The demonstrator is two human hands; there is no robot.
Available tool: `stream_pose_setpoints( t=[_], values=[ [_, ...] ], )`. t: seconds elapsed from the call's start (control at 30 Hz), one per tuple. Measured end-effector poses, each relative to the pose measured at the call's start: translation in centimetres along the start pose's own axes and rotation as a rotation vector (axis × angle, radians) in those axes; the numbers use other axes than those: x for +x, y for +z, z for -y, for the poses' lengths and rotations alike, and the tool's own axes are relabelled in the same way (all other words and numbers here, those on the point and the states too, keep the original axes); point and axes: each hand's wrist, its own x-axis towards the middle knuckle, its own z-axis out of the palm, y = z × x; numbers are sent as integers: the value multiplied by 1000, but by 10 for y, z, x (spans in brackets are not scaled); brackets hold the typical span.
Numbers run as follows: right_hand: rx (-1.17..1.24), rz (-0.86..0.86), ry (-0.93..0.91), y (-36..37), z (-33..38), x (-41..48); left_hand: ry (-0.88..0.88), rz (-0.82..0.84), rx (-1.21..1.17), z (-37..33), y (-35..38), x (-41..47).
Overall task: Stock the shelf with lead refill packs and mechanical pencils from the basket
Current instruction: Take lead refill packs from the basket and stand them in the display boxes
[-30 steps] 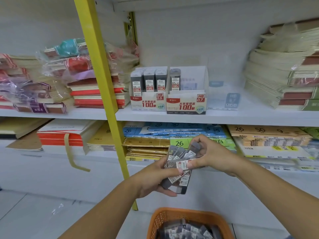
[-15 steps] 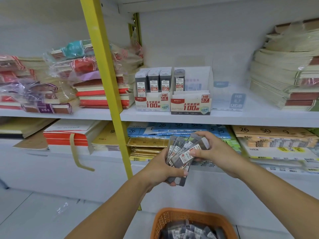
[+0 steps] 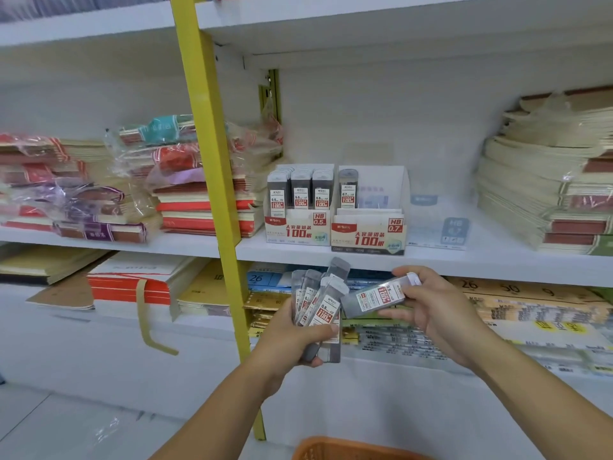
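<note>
Head view: at lower centre of the frame, the left hand (image 3: 292, 336) grips a fanned bundle of lead refill packs (image 3: 318, 307), fingers clenched around their lower ends. Just right of it, the right hand (image 3: 434, 303) pinches a single pack (image 3: 376, 297), tilted, apart from the bundle. Two display boxes (image 3: 335, 227) stand on the shelf (image 3: 464, 257) above. The orange basket (image 3: 345, 450) rim shows at the bottom edge.
</note>
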Motion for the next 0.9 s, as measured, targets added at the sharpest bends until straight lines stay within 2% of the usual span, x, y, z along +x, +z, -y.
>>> stream_pose_setpoints(
  t=[0.13,0.23,0.37,0.5,0.63,0.73,0.9],
  values=[
    [-71,15,-33,7,4,-5,18,-17,-27,-5,-2,-2],
    [-213,13,-124,15,12,-11,49,-30,-40,-9,-4,-6],
    [-401,40,-370,37,51,-11,113,-72,-103,-26,-16,-11],
    [-573,18,-680,80,107,9,152,-141,-266,-45,-42,-12],
    [-726,32,-840,130,135,44,200,-160,-350,-54,-66,-10],
    [-901,48,-849,159,133,73,228,-165,-401,-57,-76,-5],
    [-1149,97,-709,181,111,108,245,-157,-455,-60,-81,2]
  ],
)
